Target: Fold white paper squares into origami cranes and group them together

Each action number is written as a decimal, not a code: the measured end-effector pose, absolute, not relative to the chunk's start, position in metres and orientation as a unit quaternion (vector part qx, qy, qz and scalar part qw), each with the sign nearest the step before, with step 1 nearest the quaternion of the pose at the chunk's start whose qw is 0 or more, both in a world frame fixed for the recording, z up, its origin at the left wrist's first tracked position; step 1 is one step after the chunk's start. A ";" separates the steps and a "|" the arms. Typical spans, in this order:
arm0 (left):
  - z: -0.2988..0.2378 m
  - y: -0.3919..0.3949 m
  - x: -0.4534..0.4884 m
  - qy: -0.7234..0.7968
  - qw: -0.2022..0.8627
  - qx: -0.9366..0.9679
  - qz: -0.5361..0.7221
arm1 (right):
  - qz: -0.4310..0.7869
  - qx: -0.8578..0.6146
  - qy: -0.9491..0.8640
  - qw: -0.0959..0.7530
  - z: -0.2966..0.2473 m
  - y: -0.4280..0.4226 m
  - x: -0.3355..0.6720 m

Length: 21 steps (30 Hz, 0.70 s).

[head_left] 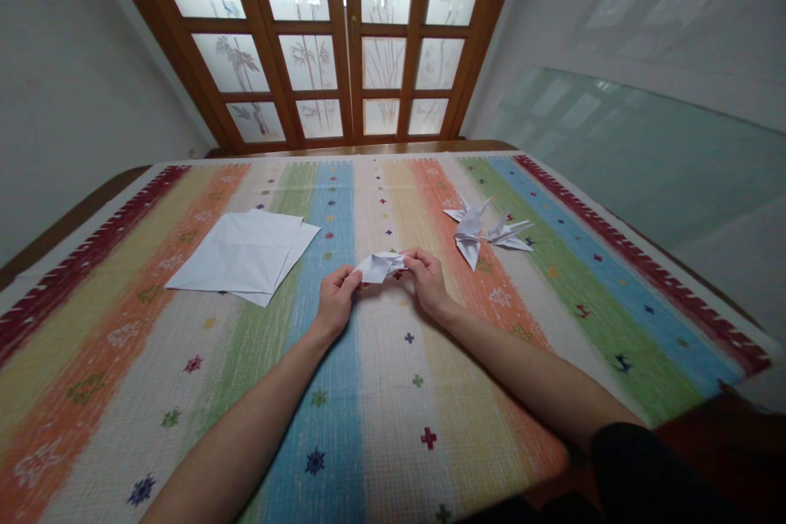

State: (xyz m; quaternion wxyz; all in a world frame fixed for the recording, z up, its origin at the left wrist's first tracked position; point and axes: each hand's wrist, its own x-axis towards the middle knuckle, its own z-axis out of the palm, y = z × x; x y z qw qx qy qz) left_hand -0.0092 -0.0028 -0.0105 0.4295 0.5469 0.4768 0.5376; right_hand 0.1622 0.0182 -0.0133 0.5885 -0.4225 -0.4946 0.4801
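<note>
Between my two hands is a small folded piece of white paper point(381, 267), partly opened along its creases. My left hand point(337, 299) pinches its left end between thumb and fingers. At the other end, the thumb and fingers of my right hand point(427, 282) close on the paper's right tip. Off to the right lie several folded white paper cranes point(472, 231) with pointed wings and necks, bunched together. Left of my hands rests a loose stack of white paper sheets point(242, 254), the top one showing faint creases.
A striped, patterned tablecloth point(393, 393) covers the table. Wooden doors with frosted panes point(313, 61) stand beyond its far edge. A pale wall point(55, 74) is on the left, and a glass panel point(626, 155) leans along the right side.
</note>
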 end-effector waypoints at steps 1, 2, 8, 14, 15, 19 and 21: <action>-0.012 -0.001 -0.010 0.472 0.447 0.526 0.548 | 0.503 -0.423 -0.470 0.590 -0.014 0.022 0.164; -0.013 0.001 -0.010 0.468 0.463 0.503 0.560 | 0.522 -0.422 -0.448 0.590 -0.014 0.024 0.165; -0.019 0.008 -0.013 0.448 0.526 0.386 0.611 | 0.547 -0.419 -0.397 0.606 -0.015 0.034 0.172; -0.015 0.009 -0.014 0.436 0.534 0.363 0.627 | 0.539 -0.420 -0.415 0.600 -0.017 0.038 0.177; -0.015 0.009 -0.014 0.433 0.537 0.360 0.628 | 0.547 -0.417 -0.405 0.602 -0.017 0.038 0.177; -0.013 0.009 -0.015 0.415 0.552 0.337 0.639 | 0.596 -0.395 -0.338 0.612 -0.014 0.037 0.175; -0.013 0.009 -0.015 0.413 0.553 0.330 0.644 | 0.615 -0.387 -0.318 0.609 -0.013 0.036 0.173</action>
